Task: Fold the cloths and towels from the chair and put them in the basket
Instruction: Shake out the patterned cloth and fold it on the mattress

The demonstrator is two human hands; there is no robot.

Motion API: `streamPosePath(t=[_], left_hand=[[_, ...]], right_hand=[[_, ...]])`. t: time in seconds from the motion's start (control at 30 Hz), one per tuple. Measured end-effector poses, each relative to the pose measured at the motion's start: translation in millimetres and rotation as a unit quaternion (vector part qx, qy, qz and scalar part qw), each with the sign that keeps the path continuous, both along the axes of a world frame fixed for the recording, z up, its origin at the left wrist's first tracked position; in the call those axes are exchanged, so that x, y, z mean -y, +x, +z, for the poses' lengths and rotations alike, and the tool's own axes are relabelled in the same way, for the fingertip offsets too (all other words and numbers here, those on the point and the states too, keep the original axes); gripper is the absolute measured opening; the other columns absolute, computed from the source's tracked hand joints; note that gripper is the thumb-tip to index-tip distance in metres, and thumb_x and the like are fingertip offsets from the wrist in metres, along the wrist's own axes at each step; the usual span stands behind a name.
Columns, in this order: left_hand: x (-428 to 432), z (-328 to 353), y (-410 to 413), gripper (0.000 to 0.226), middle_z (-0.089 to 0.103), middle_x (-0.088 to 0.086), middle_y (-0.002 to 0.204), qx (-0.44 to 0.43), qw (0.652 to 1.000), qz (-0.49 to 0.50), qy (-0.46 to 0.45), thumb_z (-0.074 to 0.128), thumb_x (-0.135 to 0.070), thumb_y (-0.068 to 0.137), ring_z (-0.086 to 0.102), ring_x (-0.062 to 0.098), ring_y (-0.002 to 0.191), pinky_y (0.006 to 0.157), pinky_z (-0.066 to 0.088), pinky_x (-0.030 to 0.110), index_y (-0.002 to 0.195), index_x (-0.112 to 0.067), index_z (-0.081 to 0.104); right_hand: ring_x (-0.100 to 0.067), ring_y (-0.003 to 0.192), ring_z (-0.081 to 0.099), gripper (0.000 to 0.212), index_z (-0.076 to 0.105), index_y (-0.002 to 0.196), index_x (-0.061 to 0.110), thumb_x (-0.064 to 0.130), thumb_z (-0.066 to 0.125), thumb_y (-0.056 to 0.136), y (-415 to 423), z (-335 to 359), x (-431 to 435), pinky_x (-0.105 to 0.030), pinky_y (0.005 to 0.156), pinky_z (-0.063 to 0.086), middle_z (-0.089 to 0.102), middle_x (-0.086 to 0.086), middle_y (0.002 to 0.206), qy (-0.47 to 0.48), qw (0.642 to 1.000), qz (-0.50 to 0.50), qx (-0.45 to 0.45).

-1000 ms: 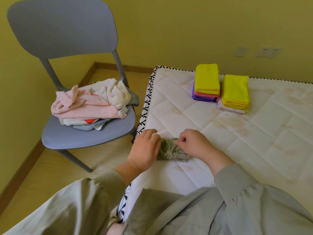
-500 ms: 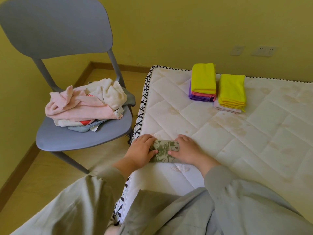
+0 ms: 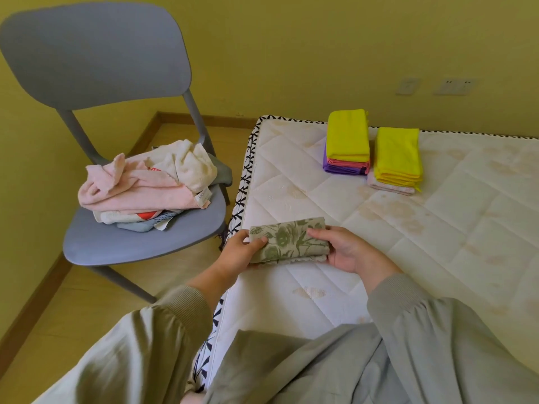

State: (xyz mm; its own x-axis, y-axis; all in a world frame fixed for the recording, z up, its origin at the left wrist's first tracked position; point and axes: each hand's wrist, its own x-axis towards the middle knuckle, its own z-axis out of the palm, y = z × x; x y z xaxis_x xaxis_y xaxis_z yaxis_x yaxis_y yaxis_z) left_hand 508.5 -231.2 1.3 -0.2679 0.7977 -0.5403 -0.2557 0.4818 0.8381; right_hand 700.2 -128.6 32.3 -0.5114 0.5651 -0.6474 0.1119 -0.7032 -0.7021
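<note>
Holding cloth [image 3: 288, 240], left hand [image 3: 239, 253], right hand [image 3: 347, 252]; label [image 3: 204, 196] illegible.

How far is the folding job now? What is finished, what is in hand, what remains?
Done: two stacks of folded cloths lie on the mattress. In hand: the left hand and right hand hold a folded green flowered cloth. Left: a pile of unfolded towels lies on the chair, and no basket is in view.

Both the left hand [image 3: 237, 252] and right hand [image 3: 348, 252] grip a folded floral cloth [image 3: 288, 239] above the mattress [image 3: 408, 228] edge.
</note>
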Motion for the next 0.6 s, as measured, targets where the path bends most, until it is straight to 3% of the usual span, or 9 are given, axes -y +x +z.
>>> streamPosePath(t=[0.1, 0.23, 0.4, 0.53, 0.6], left_hand=[[-12, 0, 15, 0.024, 0.066, 0.009, 0.106, -0.044, 0.999, 0.025, 0.003, 0.056, -0.018, 0.095, 0.067, 0.018, 0.084, 0.055, 0.056, 0.028, 0.117, -0.01, 0.053], [-34, 2, 29, 0.024, 0.065, 0.004, 0.091, -0.085, 0.994, 0.065, 0.018, 0.054, -0.018, 0.096, 0.063, 0.014, 0.071, 0.046, 0.047, 0.02, 0.119, -0.011, 0.052], [-59, 0, 33, 0.037, 0.065, 0.011, 0.103, -0.119, 0.99, 0.072, 0.015, 0.058, -0.017, 0.094, 0.064, 0.016, 0.08, 0.052, 0.051, 0.02, 0.13, -0.015, 0.049], [-83, 0, 45, 0.033, 0.065, 0.008, 0.099, -0.086, 0.992, 0.087, 0.026, 0.057, -0.012, 0.094, 0.064, 0.014, 0.078, 0.054, 0.051, 0.021, 0.126, -0.013, 0.051], [-95, -1, 56, 0.033, 0.065, 0.008, 0.103, -0.069, 0.994, 0.081, 0.031, 0.055, -0.01, 0.094, 0.064, 0.016, 0.081, 0.056, 0.053, 0.023, 0.126, -0.01, 0.052]], right_hand=[[-0.023, 0.093, 0.068, 0.023, 0.063, 0.107, 0.003, 0.016, 0.063, 0.088, 2, -2, -5, -0.033, 0.077, 0.058, 0.07, -0.015, 0.103, -0.002, 1.0, -0.017, 0.013], [-0.023, 0.089, 0.068, 0.028, 0.061, 0.114, -0.002, 0.007, 0.063, 0.087, 8, -3, -19, -0.032, 0.073, 0.058, 0.069, -0.016, 0.104, -0.003, 0.998, -0.059, 0.013], [-0.023, 0.084, 0.069, 0.026, 0.063, 0.111, -0.003, -0.001, 0.062, 0.086, 15, -8, -32, -0.029, 0.06, 0.057, 0.07, -0.016, 0.102, -0.004, 0.995, -0.055, 0.087], [-0.026, 0.08, 0.067, 0.019, 0.064, 0.103, -0.001, 0.002, 0.065, 0.084, 14, -12, -50, -0.041, 0.075, 0.057, 0.069, -0.015, 0.098, 0.013, 0.977, -0.195, 0.088], [-0.023, 0.079, 0.065, 0.008, 0.064, 0.093, 0.008, 0.009, 0.066, 0.086, 17, -12, -58, -0.037, 0.07, 0.055, 0.067, -0.01, 0.093, 0.006, 0.963, -0.266, 0.051]])
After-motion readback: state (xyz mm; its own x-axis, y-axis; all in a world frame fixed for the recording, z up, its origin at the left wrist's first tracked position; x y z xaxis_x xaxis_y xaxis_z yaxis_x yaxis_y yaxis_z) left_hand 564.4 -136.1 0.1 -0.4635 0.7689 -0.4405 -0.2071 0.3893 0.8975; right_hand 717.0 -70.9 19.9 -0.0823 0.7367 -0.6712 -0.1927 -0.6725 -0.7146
